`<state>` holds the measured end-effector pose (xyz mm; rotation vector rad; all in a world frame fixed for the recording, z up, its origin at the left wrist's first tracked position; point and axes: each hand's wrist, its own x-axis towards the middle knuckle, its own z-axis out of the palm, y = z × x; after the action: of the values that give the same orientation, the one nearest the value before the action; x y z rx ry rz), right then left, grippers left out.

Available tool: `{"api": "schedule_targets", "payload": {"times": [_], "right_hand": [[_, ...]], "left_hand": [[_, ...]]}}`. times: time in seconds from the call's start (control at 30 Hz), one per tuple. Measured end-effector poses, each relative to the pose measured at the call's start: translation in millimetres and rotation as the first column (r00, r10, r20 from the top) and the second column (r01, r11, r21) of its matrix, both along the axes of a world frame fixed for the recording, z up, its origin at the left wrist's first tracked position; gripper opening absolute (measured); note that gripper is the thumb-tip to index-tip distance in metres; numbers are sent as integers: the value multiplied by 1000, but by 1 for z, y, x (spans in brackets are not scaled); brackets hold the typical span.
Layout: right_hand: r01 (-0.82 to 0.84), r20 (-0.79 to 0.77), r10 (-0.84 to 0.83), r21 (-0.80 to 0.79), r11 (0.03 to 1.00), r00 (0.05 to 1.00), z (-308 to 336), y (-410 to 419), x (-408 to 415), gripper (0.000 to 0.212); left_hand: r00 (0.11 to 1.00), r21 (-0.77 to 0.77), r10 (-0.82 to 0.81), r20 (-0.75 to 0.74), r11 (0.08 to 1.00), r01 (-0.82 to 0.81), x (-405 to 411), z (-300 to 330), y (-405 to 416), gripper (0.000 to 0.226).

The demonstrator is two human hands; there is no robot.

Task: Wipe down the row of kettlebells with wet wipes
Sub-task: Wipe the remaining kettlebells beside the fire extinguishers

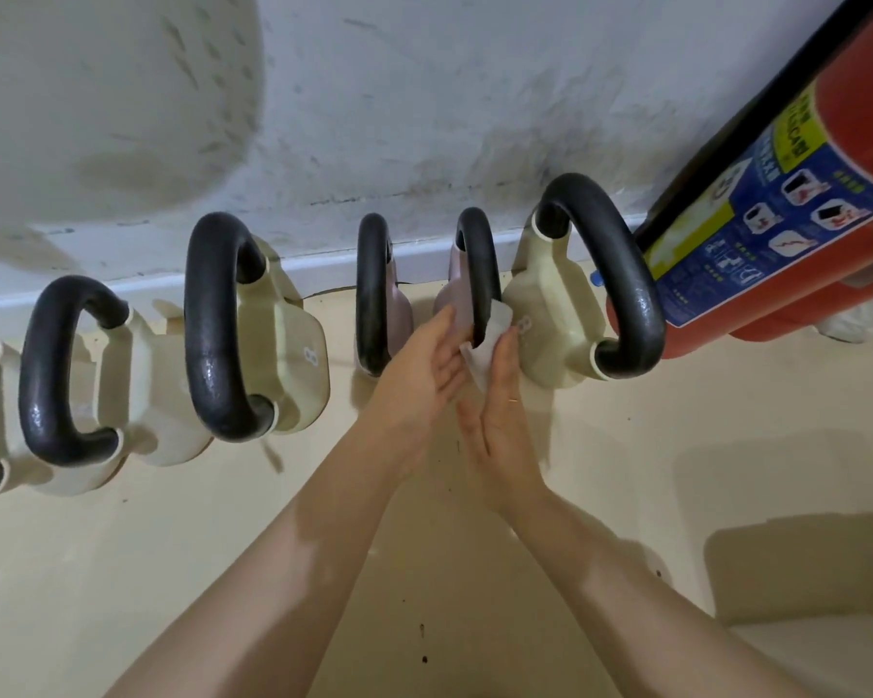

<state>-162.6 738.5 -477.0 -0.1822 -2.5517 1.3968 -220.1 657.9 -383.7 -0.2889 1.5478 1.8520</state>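
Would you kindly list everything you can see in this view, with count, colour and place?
Cream kettlebells: four, one cut off at the left edge, cream bodies with black handles, in the row along the wall.
Pink kettlebells: two, pink with black handles, mid-row.
Extinguisher: one, red with a blue and yellow label, far right by the wall.
Wipe: one, white, at the right pink kettlebell's handle.
Wall: white, scuffed, behind the row.
Floor: beige, a few dark specks.
Left hand: bare, beside the wipe.
Right hand: bare, ring on one finger, fingers on the wipe.
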Motion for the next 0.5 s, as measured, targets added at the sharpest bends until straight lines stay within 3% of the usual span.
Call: {"api": "schedule_targets", "payload": {"times": [0.07,0.13,0.2,0.4,0.5], "right_hand": [[50,-41,-40,289,956,998,-6,7,-11,68],[69,-63,-41,562,825,997,0,15,-28,61],[-7,-51,65,729,684,997,7,27,-37,57],[-110,5,355,955,276,935,8,49,-21,40],[-56,-30,343,969,239,939,27,52,-57,38]], "left_hand": [[1000,52,12,-17,999,-11,0,0,-1,42],[996,79,41,-76,996,-35,-3,5,-1,42],[993,99,86,-76,992,-78,-5,9,0,34],[992,108,57,-112,993,-45,-1,8,-6,27],[988,116,90,-122,990,-76,-1,-1,-7,30]]}}
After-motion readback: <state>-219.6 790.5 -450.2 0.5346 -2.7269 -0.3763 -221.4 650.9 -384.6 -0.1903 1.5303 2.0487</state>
